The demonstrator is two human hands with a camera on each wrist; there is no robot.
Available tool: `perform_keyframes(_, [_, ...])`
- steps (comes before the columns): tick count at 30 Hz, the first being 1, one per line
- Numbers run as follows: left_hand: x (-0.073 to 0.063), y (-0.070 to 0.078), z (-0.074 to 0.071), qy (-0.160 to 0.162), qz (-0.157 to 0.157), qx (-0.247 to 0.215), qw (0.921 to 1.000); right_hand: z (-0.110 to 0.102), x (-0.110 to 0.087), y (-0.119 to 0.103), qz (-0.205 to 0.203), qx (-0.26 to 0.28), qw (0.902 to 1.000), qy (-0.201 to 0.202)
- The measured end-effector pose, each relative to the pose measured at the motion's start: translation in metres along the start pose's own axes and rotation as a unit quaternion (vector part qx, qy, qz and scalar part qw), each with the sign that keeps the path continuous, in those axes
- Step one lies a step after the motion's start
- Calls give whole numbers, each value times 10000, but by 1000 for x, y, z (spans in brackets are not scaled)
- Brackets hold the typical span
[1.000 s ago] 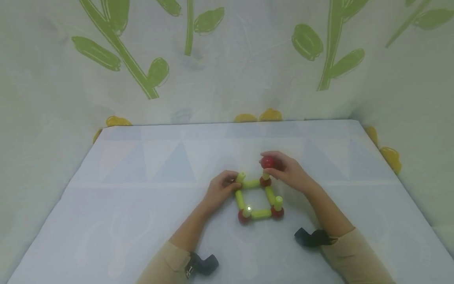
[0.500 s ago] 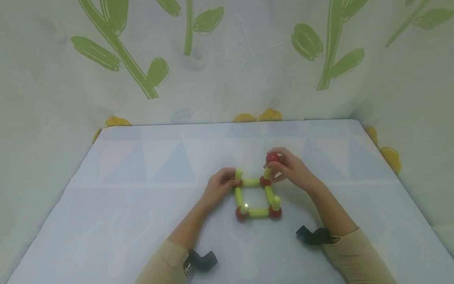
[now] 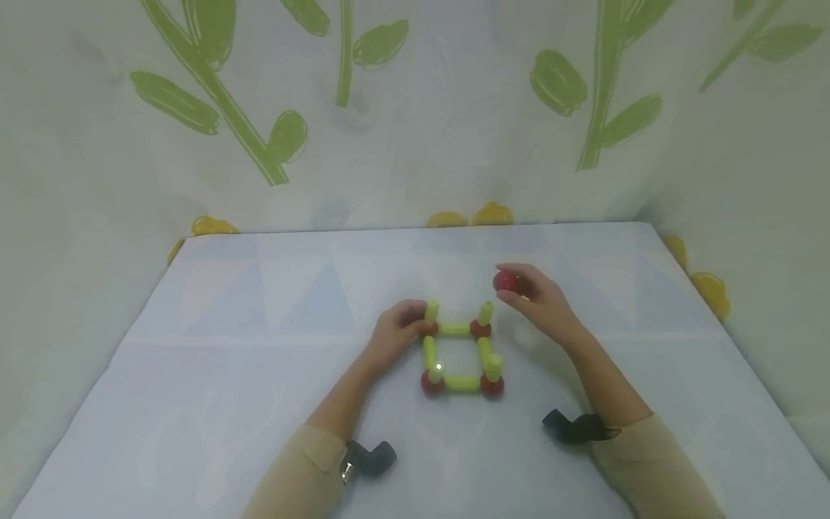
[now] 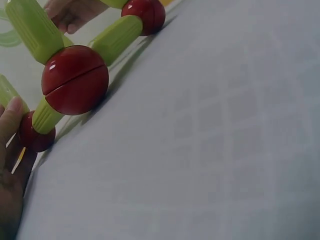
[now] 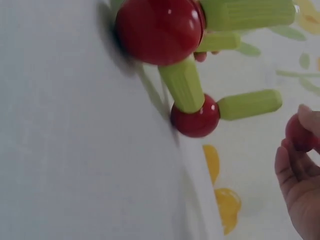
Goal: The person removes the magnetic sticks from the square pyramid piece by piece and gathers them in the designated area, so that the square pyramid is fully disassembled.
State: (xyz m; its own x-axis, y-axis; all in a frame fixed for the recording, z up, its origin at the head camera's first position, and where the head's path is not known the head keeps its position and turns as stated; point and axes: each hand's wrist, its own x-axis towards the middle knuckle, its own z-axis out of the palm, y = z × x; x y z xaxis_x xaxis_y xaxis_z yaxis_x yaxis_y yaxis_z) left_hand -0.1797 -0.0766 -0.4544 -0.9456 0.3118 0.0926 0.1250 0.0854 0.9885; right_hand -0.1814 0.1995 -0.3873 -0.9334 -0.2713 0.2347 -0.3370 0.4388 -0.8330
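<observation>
A square frame of light green rods (image 3: 463, 383) joined by red balls (image 3: 492, 386) lies on the table, a short green rod standing up from each corner. My left hand (image 3: 397, 333) grips the far-left corner, its fingers and thumb about the ball and the base of the upright rod (image 3: 431, 310). In my right hand (image 3: 540, 303) a loose red ball (image 3: 505, 281) is pinched between thumb and fingers, raised to the right of the far-right upright rod (image 3: 485, 313) and apart from it. The right wrist view shows the gap between this ball (image 5: 299, 134) and the rod tip (image 5: 272, 100).
The white table (image 3: 194, 404) has a pale triangle pattern and ends at a wall (image 3: 447, 144) printed with green leaves and yellow flowers. Dark wrist cameras (image 3: 372, 458) sit at both sleeve cuffs.
The red ball in my right hand has come away from the far-right upright rod and moved up and right. The frame has shifted slightly left and away, my left hand still holding its corner.
</observation>
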Motion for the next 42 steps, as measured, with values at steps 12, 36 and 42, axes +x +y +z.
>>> perform_keyframes(12, [1, 9, -1, 341, -280, 131, 9989, -7, 23, 38, 1183, 712, 9881, 671])
perform_keyframes(36, [-8, 22, -2, 364, -406, 83, 9985, -1, 69, 85, 1886, -605, 9751, 997])
perform_keyframes(42, [-5, 26, -3, 335, -355, 12, 9988, -3, 67, 85, 1631, -498, 9781, 1197])
